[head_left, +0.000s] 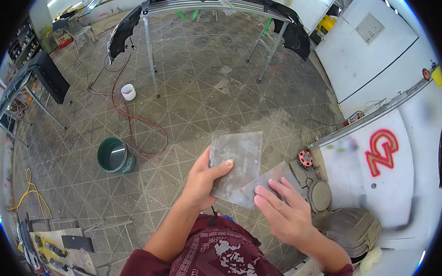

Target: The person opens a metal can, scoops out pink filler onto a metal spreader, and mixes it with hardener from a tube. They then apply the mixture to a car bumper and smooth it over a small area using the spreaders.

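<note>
Near the middle of the head view, my left hand (202, 179) grips a grey, smudged flat sheet (237, 156) by its left edge, thumb on top. My right hand (287, 210) holds a second, smaller greyish sheet (273, 179), with fingertips on its upper face. The smaller sheet's left corner meets or overlaps the lower right part of the larger one. The undersides of both sheets are hidden, and so are the fingers beneath them.
A green bucket (115, 155) of liquid and a white tub (128, 92) stand on the floor near a red hose (147, 121). A dark bumper (297, 40) rests on a metal stand ahead. A backpack (350, 231) lies at the right.
</note>
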Action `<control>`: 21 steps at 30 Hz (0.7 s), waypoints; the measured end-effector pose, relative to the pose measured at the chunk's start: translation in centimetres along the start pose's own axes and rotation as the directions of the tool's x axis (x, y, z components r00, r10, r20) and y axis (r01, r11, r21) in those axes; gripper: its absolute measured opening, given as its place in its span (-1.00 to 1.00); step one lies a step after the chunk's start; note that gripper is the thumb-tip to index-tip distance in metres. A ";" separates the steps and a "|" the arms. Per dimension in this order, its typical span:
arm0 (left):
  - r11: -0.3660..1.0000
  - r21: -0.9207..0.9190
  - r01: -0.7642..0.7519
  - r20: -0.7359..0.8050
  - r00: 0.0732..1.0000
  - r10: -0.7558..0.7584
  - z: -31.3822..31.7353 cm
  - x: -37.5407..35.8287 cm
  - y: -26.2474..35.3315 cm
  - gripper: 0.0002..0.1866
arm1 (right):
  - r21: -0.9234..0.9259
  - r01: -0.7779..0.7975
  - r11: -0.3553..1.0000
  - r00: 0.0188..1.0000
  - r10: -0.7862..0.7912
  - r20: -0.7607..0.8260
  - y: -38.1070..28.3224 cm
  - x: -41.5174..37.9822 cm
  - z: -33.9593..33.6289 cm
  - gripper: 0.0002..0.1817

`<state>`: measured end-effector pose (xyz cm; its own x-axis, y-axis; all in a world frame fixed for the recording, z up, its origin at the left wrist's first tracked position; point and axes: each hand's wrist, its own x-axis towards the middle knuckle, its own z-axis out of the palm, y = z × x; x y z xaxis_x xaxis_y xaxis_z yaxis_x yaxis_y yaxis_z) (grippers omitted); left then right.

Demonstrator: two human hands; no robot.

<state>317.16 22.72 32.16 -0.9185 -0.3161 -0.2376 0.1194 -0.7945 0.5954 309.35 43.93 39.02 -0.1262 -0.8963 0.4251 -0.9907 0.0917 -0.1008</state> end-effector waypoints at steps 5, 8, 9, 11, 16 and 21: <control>0.975 -0.209 0.081 0.123 0.991 -0.056 0.0 -0.5 1.6 -0.41 | -0.183 -0.019 0.983 0.990 0.044 0.132 3.8 -6.0 3.9 -0.55; 0.993 -0.098 -0.065 0.073 0.995 0.072 0.0 -0.2 1.5 -0.41 | -0.134 -0.183 0.974 0.983 0.184 -0.005 5.6 -5.3 3.6 -0.56; 0.997 -0.021 -0.077 0.068 0.995 0.078 0.0 0.0 1.4 -0.42 | -0.037 -0.329 0.943 0.930 0.318 -0.184 5.2 -4.8 3.5 -0.56; 0.989 0.048 -0.138 0.060 0.989 0.135 0.6 0.2 0.9 -0.44 | -0.005 -0.245 0.970 0.958 0.241 -0.158 3.9 -2.8 1.9 -0.57; 0.845 0.405 -0.348 0.140 0.937 0.319 1.6 0.2 0.7 -0.53 | -0.230 -0.050 0.972 0.998 0.060 0.034 1.6 1.3 -1.3 -0.60; 0.837 0.402 -0.371 0.070 0.924 0.376 2.2 0.3 0.7 -0.57 | -0.212 -0.023 0.977 0.976 0.068 0.207 1.0 0.6 -0.9 -0.64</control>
<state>316.15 23.21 34.20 -0.8304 -0.5541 0.0582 0.2893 -0.3397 0.8949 308.25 43.94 40.00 -0.1803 -0.9582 0.2220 -0.9757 0.2027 0.0827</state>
